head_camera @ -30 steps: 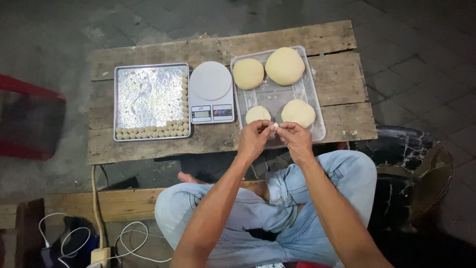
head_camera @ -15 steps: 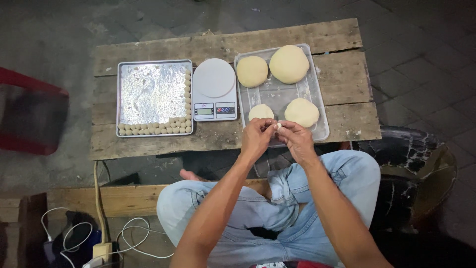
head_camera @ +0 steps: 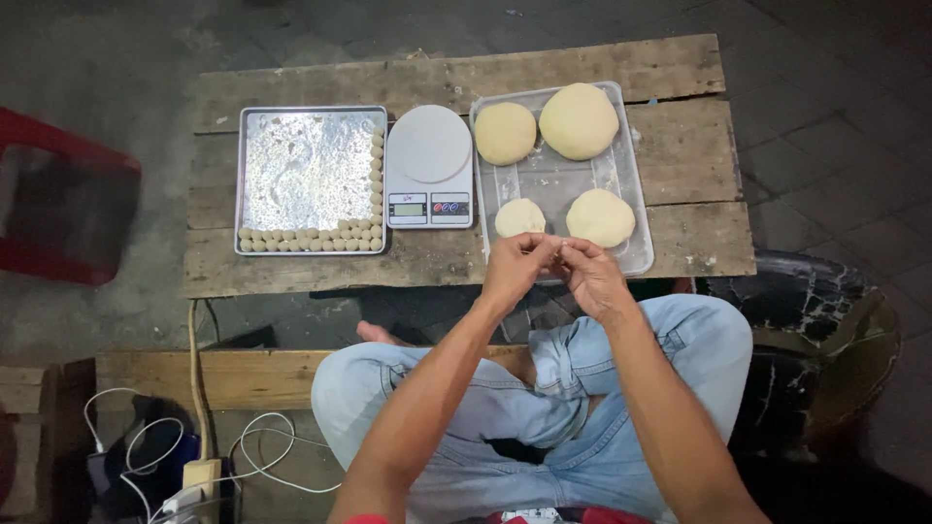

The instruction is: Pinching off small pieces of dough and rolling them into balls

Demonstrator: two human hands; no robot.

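Small dough bit (head_camera: 557, 249) pinched between both hands' fingers (head_camera: 544, 247).

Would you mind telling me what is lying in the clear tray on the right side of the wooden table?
The clear tray holds four pale dough lumps, of differing sizes. The left hand and right hand cover its near edge, so anything lying there is hidden.

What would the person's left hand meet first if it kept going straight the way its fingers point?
The left hand points up and right, so it would likely meet the right hand almost at once; their fingertips already pinch a small bit of dough between them. Depth is unclear.
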